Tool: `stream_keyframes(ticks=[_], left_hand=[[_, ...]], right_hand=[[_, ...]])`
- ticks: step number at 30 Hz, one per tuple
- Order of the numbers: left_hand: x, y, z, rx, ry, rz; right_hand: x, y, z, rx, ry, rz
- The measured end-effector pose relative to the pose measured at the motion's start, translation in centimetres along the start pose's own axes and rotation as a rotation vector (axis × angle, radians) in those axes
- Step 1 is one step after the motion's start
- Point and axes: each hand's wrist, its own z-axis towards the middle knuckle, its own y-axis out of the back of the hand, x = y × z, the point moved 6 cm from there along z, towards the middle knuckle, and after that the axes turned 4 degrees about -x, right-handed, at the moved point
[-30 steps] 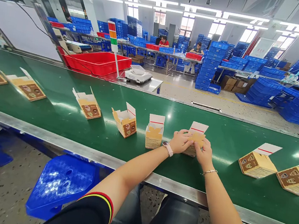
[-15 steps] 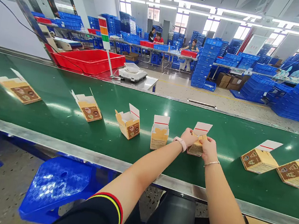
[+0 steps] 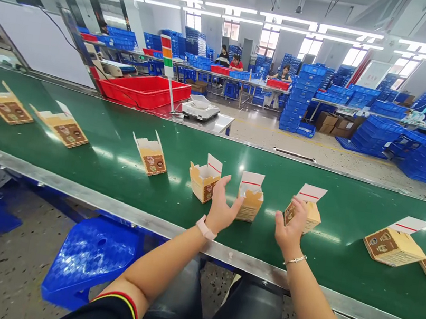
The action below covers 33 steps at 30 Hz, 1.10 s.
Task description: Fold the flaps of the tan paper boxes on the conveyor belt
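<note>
My left hand (image 3: 225, 206) is open, thumb and fingers apart, at the left side of a small tan carton (image 3: 250, 208). That carton stands upright with its top flaps up and a white lid flap with a red line at the back. My right hand (image 3: 291, 227) is also open, in front of another carton (image 3: 311, 217) whose front flaps are folded in while its white lid stands up. Whether either hand touches a carton I cannot tell. Just left of my left hand is an open brown-and-tan carton (image 3: 203, 183), partly behind my fingers.
Several more cartons, such as one (image 3: 151, 155) on the left and one (image 3: 395, 245) on the right, stand along the green conveyor belt (image 3: 173, 212). Beyond it are a red bin (image 3: 143, 90), a scale (image 3: 200, 108) and stacked blue crates (image 3: 301, 98). A blue stool (image 3: 94, 259) is below left.
My hands have let go of the carton with the folded flaps and moved apart. My left hand has moved left to the open carton. The view has shifted, and the cartons appear further right.
</note>
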Motion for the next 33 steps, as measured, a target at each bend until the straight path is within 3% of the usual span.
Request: stream_keyframes(ticks=[2, 4, 6, 9, 12, 14, 18, 20, 22, 24, 29, 33], left_hand=[[1.8, -1.8, 0.5, 0.220, 0.015, 0.002], [2.2, -3.7, 0.5, 0.413, -0.030, 0.004], [1.9, -5.0, 0.3, 0.534, -0.057, 0.049], [0.8, -6.4, -0.1, 0.619, -0.082, 0.105], [0.1, -7.7, -0.3, 0.595, -0.038, 0.021], [0.3, -8.5, -0.1, 0.499, 0.089, -0.114], [2.2, -9.5, -0.4, 0.182, 0.627, -0.367], [2.6, -10.5, -1.0, 0.174, 0.890, -0.474], [2.1, -11.6, -1.5, 0.266, 1.053, -0.575], [1.6, -12.4, -1.5, 0.341, 1.114, -0.630], [0.8, -13.7, -1.5, 0.378, 1.116, -0.609], [-0.3, -13.3, -1.8, 0.361, 1.069, -0.589]], right_hand=[[0.0, -3.0, 0.0, 0.212, -0.019, 0.115], [-0.6, -5.3, -0.1, 0.353, -0.057, 0.201], [-1.6, -6.7, -0.2, 0.410, -0.094, 0.253], [-3.0, -6.8, -0.3, 0.383, -0.131, 0.279], [-3.8, -6.1, -0.4, 0.319, -0.220, 0.297], [-4.1, -5.7, -0.6, 0.267, -0.357, 0.338], [-5.1, -5.1, -1.3, 0.062, -0.774, 0.386], [-5.6, -5.0, -1.6, 0.021, -1.002, 0.400], [-5.8, -5.1, -1.5, 0.074, -1.169, 0.421], [-5.9, -5.1, -1.0, 0.151, -1.246, 0.432], [-6.3, -4.7, -0.2, 0.246, -1.313, 0.414], [-6.3, -3.8, -0.1, 0.282, -1.356, 0.392]])
